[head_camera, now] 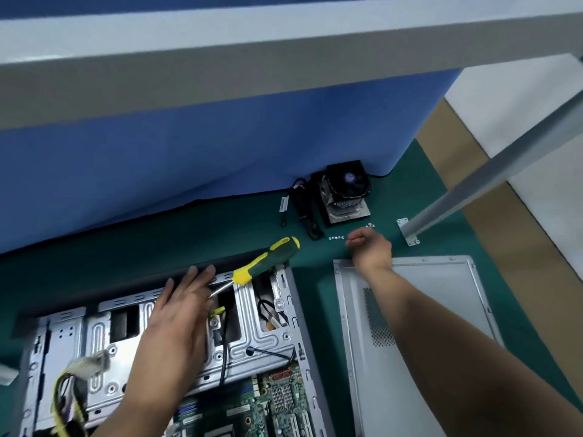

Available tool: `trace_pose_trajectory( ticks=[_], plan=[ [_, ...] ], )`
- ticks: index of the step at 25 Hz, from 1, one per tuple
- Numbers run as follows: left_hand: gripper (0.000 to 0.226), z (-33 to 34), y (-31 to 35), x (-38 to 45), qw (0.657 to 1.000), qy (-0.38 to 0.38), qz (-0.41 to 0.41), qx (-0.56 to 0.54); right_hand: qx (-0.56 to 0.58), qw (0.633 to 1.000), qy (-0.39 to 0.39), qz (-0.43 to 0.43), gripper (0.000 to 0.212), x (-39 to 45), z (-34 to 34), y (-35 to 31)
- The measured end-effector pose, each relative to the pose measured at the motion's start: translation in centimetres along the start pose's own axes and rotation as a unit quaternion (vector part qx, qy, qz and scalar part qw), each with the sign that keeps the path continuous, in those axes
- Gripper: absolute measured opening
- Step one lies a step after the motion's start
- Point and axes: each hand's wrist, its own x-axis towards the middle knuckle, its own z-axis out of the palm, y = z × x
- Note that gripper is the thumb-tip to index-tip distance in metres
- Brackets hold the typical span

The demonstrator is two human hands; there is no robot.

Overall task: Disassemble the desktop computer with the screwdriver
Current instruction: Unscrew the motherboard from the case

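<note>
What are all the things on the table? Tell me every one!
Computer case: one, silver metal, open, lower left on the mat.
Circuit board: one, green, inside the case at the bottom.
Wire bundle: one, yellow and black with a white plug, left in the case.
Side panel: one, grey, flat on the mat right of the case.
Screwdriver: one, green and yellow handle, at the case's top edge.
Cooler fan: one, black and silver, by the blue wall.
Screws: several, silver, in a row near the fan.
Mat: one, dark green.
Left hand: holds the screwdriver's shaft.
Right hand: fingers curled, beside the screws.
</note>
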Motion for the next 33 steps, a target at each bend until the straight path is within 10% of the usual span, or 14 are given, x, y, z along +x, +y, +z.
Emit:
trace_pose_trajectory(
  ticks=[15, 19, 24, 33],
  plan=[
    [0.036, 0.1, 0.1, 0.0, 1.000, 0.014, -0.006, 0.009, 0.090, 0.996, 0.016, 0.016, 0.014, -1.3, 0.1, 0.4],
    [0.043, 0.0, 0.0, -0.1, 1.000, -0.001, -0.010, -0.009, 0.044, 0.985, 0.031, -0.161, 0.031, -8.3, -2.4, -1.5],
    [0.039, -1.7, 1.7, -1.0, 0.996, -0.048, -0.038, -0.064, -0.199, 0.856, 0.037, -0.477, 0.058, -20.5, -5.5, -4.3],
    [0.028, -5.8, 2.2, -7.8, 0.992, -0.050, 0.107, 0.039, -0.328, 0.768, -0.014, -0.549, 0.034, -29.5, -5.4, -4.3]
  ],
)
